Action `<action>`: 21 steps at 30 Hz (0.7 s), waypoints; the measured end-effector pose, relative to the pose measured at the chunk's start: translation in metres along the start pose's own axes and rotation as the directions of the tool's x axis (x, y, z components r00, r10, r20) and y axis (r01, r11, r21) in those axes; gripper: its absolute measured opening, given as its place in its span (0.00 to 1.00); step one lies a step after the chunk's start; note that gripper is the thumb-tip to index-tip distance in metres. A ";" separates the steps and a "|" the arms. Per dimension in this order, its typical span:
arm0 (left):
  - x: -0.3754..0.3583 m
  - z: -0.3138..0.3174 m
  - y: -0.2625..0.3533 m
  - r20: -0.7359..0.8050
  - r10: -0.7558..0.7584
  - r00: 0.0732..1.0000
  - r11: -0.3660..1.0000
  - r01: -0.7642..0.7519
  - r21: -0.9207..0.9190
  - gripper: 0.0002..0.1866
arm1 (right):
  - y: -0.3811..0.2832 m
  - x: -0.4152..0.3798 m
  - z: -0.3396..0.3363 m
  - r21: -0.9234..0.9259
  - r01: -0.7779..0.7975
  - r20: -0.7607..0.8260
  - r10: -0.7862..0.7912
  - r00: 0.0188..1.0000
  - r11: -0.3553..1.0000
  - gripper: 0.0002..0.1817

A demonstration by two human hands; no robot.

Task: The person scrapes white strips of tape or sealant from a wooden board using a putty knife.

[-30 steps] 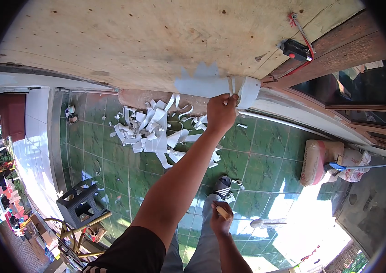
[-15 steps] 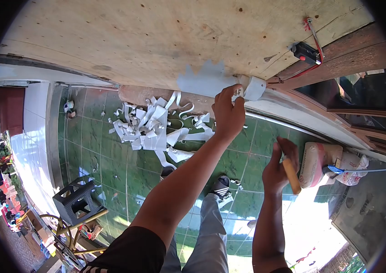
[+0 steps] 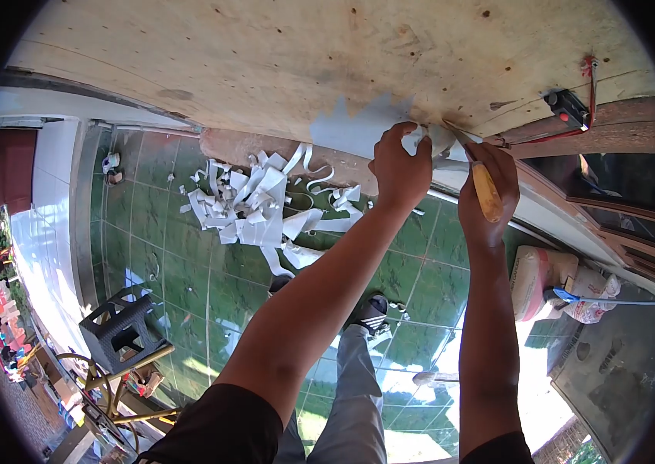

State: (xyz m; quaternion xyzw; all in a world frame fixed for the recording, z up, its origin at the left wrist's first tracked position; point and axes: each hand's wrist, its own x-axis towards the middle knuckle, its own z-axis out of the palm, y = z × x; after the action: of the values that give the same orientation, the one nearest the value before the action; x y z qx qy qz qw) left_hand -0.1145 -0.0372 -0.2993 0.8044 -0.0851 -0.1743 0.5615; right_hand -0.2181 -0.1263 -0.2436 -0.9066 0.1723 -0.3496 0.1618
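Observation:
My left hand (image 3: 404,166) is at the edge of the pale wooden board (image 3: 265,62), thumb and fingers closed on a loose piece of white sheet (image 3: 441,141). A jagged grey-white patch of the sheet (image 3: 354,127) covers the board's edge beside these fingers. My right hand (image 3: 491,189) grips a knife by its yellowish wooden handle (image 3: 486,193). Its thin blade (image 3: 457,133) points up at the board, right by the loose piece. The blade's tip overlaps the board's face in this view.
Torn white strips (image 3: 254,197) lie heaped on the green tiled floor (image 3: 188,271). A dark plastic stool (image 3: 122,329) stands at left. Sacks (image 3: 540,282) and a blue-headed tool (image 3: 567,295) are at right. A small black device with a red button (image 3: 567,110) hangs near the board's right end.
My right hand has risen with the knife from low at the right to the board's edge beside my left hand. My left hand keeps its pinch there. The camera view has shifted slightly.

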 end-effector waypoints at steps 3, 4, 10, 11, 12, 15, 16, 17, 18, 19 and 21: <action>0.004 0.001 -0.011 0.051 0.025 0.998 0.996 -0.021 -0.085 0.20 | -0.001 -0.001 -0.003 -0.015 0.013 0.027 -0.013 1.000 1.000 0.25; 0.006 0.001 -0.011 0.079 0.028 0.996 0.990 -0.017 -0.139 0.20 | -0.001 -0.001 -0.004 -0.015 0.012 0.036 -0.012 0.999 1.000 0.24; 0.003 -0.001 0.002 0.113 -0.069 0.991 0.997 0.072 -0.024 0.18 | -0.002 0.002 0.003 -0.033 0.002 0.020 -0.001 1.000 0.999 0.24; 0.003 -0.003 0.005 0.113 -0.078 0.991 0.996 0.081 -0.026 0.18 | -0.002 0.002 0.004 -0.039 0.000 0.019 0.000 1.000 0.999 0.24; 0.003 -0.003 0.006 0.112 -0.088 0.990 0.995 0.092 -0.028 0.18 | -0.002 0.003 0.004 -0.045 -0.001 0.019 0.002 1.000 0.999 0.24; 0.003 -0.005 0.006 0.127 -0.090 0.988 0.993 0.098 -0.061 0.18 | 0.000 0.002 0.004 -0.049 -0.008 0.021 0.009 1.000 0.999 0.25; 0.004 -0.006 0.005 0.134 -0.085 0.987 0.992 0.096 -0.077 0.18 | 0.000 0.002 0.005 -0.046 -0.010 0.022 0.011 1.000 0.999 0.25; 0.005 -0.006 0.004 0.140 -0.080 0.987 0.990 0.095 -0.106 0.18 | 0.001 0.003 0.006 -0.052 0.003 0.015 -0.002 1.000 0.999 0.25; 0.006 -0.005 0.000 0.148 -0.076 0.986 0.986 0.096 -0.135 0.18 | 0.003 0.003 0.008 -0.058 0.015 0.009 -0.015 1.000 0.998 0.25; 0.006 -0.003 -0.004 0.157 -0.071 0.985 0.982 0.097 -0.163 0.19 | 0.005 0.004 0.009 -0.065 0.025 0.002 -0.025 1.000 0.998 0.24; 0.009 0.001 -0.006 0.156 -0.121 0.980 0.960 0.156 -0.234 0.18 | 0.009 0.007 0.009 -0.050 0.050 0.011 -0.049 0.999 0.998 0.24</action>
State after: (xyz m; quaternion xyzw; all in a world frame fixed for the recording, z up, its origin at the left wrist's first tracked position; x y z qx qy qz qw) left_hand -0.1066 -0.0391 -0.3069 0.7186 -0.0455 -0.2787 0.6354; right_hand -0.2092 -0.1358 -0.2499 -0.9160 0.1578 -0.3448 0.1313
